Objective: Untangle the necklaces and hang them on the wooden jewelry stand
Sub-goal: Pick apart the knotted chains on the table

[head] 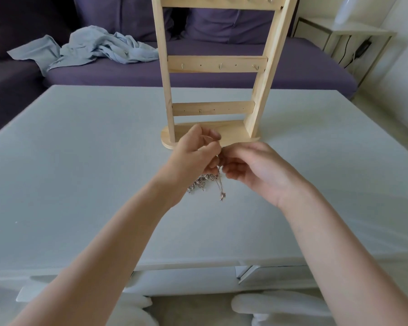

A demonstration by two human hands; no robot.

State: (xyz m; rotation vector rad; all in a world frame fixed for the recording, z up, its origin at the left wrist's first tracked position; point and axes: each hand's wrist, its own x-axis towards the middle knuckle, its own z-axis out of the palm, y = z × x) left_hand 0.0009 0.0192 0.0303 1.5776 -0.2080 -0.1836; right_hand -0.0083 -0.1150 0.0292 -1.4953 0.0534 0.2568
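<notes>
Head view: left hand (pixel 193 154) and right hand (pixel 252 168) both pinch tangled silver chain necklaces (pixel 204 182), held above pale grey table (pixel 80 161) centre, just before light wooden jewelry stand (pixel 216 107).

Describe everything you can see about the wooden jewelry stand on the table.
The wooden jewelry stand is pale, unfinished-looking wood: two side posts, crossbars with small metal hooks, and a rounded base. It stands upright on the light table, near its far edge, its top cut off by the frame. No necklaces hang on the visible hooks, and neither hand appears to touch it.
</notes>
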